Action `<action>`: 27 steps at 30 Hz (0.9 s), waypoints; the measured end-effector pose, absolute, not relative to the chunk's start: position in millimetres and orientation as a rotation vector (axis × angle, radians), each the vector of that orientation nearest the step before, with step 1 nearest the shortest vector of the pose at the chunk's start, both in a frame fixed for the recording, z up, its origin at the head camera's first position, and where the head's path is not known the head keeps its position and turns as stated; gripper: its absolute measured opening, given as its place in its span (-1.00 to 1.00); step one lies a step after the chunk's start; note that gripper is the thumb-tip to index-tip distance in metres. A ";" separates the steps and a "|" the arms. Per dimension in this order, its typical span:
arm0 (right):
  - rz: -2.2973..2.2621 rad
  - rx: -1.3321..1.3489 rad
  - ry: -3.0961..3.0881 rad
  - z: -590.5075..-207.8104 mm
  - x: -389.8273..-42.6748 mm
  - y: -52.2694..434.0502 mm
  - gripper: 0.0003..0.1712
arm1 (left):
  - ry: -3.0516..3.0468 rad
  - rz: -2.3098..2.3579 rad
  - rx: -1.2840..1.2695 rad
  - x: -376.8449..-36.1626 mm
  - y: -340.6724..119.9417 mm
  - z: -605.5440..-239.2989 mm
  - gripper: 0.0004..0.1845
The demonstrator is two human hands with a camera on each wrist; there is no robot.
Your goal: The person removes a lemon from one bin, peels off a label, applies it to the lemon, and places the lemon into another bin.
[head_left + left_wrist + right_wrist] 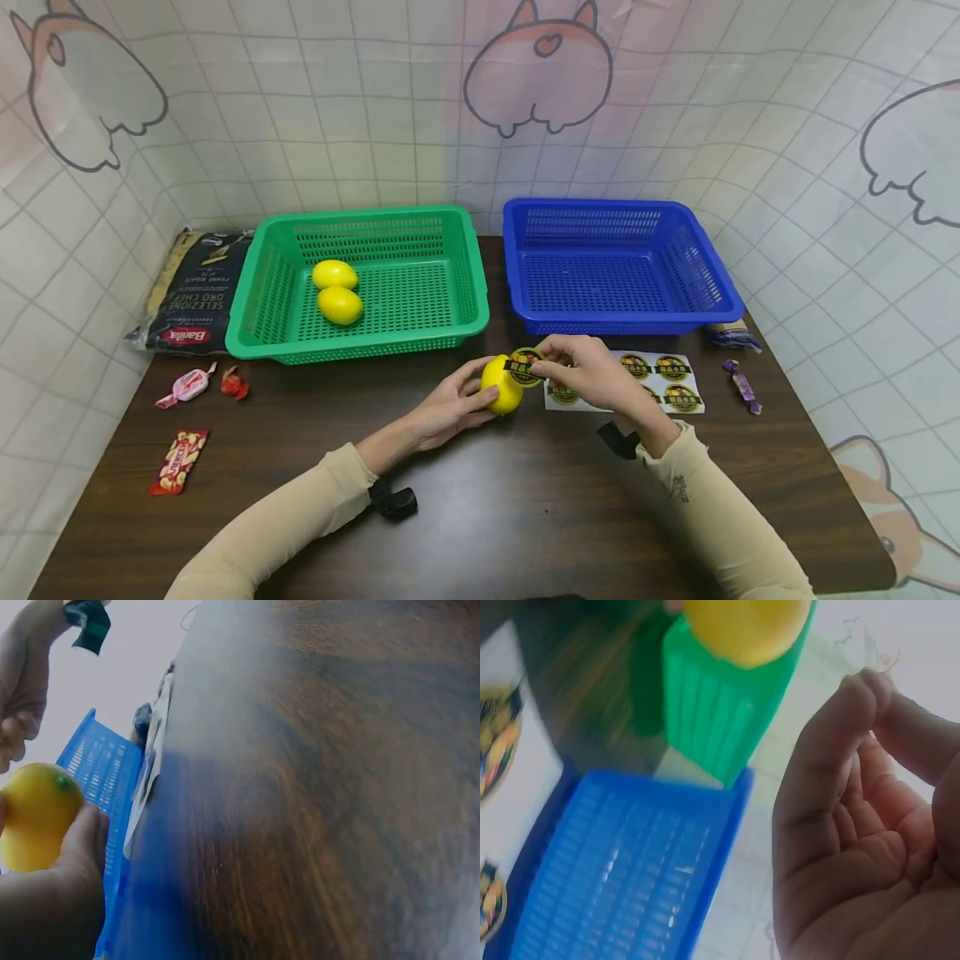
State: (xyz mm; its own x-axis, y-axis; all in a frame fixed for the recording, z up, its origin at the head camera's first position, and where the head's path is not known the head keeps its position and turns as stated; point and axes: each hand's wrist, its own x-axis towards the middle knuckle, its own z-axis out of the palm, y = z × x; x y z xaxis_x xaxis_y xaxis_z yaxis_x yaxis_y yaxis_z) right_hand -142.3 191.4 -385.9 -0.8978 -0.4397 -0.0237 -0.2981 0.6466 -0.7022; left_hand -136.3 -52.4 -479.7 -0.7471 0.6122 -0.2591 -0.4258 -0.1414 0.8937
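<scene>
While the left hand (452,408) grips a lemon (506,390) and the right hand (588,372) a sticker (520,367), baskets (626,318) stand behind.

A booth-like workspace: cartoon-printed sheets (367,125) wall three sides of a wood-grain table (480,517)

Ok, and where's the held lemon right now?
Near the middle of the head view, the lemon is in the left hand, its upper right overlapped by the sticker the right hand pinches.
</scene>
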 end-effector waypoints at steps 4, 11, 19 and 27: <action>-1.229 -0.592 2.513 -389.1 -141.5 183.4 -0.77 | 1.415 1.995 0.206 -137.3 -52.1 -479.9 -0.28; -1.354 -0.560 2.374 -402.1 -144.2 177.8 -0.71 | 1.389 2.002 0.235 -137.7 -54.8 -481.0 -0.14; -1.329 -0.553 2.408 -404.6 -143.0 173.8 -0.71 | 1.372 1.971 0.297 -137.9 -56.0 -478.4 -0.21; -1.117 -0.636 2.620 -404.5 -136.1 168.3 -0.74 | 1.505 1.896 0.303 -134.5 -52.7 -467.2 -0.18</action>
